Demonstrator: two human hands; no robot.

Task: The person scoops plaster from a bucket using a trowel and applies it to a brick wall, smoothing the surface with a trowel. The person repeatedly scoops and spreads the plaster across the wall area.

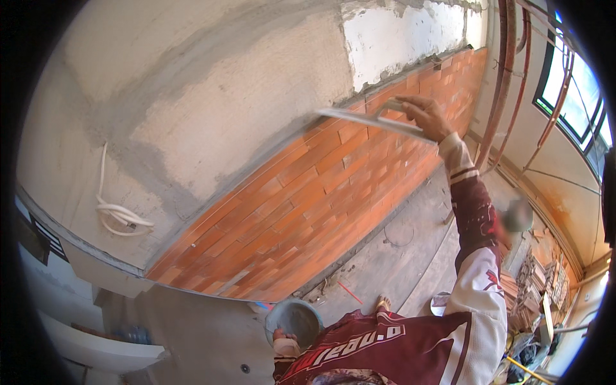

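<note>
My right arm is stretched up toward the wall, and my right hand is closed round the handle of a long, flat plastering trowel. The trowel's blade is tilted and slightly blurred, in front of the top edge of the orange brick tiles. Whether it touches the wall I cannot tell. Low in front of me, my left hand grips the rim of a round grey bucket. Grey material lies inside the bucket. Part of that hand is hidden by the bucket and sleeve.
Rough grey plaster covers the wall above the tiles. A coiled white cable hangs at left, above a white basin. Reddish scaffold poles stand at right. Another person is near stacked tiles.
</note>
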